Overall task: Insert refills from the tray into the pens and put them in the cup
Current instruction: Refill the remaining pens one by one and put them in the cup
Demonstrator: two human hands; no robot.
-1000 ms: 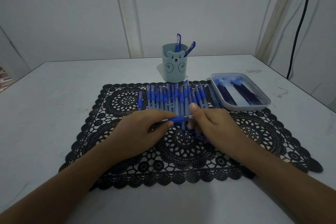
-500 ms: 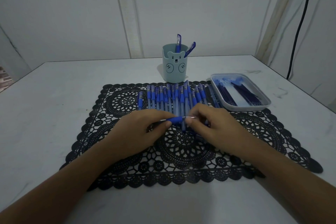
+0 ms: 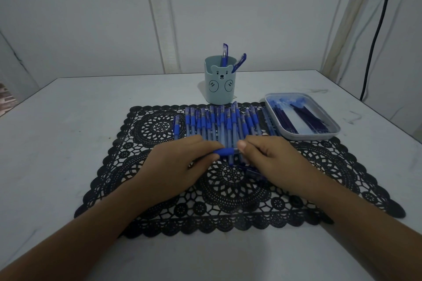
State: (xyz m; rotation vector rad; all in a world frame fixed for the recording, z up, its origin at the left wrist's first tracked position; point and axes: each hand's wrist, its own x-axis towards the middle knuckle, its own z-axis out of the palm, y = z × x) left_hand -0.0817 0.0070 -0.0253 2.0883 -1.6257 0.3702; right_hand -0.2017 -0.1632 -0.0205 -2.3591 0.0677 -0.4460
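Step in hand: judged to be assembly of a single pen, either seating the refill or closing the tip end; the detail was too small to tell which.
Left hand (image 3: 182,162): fingers were curled round the barrel, grasping the pen (image 3: 225,151) and holding it level over the mat's centre.
Right hand (image 3: 269,159): thumb and fingers pinched the right end of the same pen, just beyond its blue grip.
Next move: likely calls for an axial push or twist with the barrel steadied, then a carry to the cup on the far side.
Pen row (image 3: 219,123): lay side by side on the far half of the mat, just beyond both hands.
Cup (image 3: 219,89): stood upright past the mat's far edge and held two pens.
Tray (image 3: 306,137): sat at far right, overlapping the mat's corner, with dark refills (image 3: 306,118) inside.
Surface: a black lace mat (image 3: 159,201) lay on a pale table (image 3: 68,121).
Room: plain pale walls; a black cable (image 3: 376,29) hung at far right.
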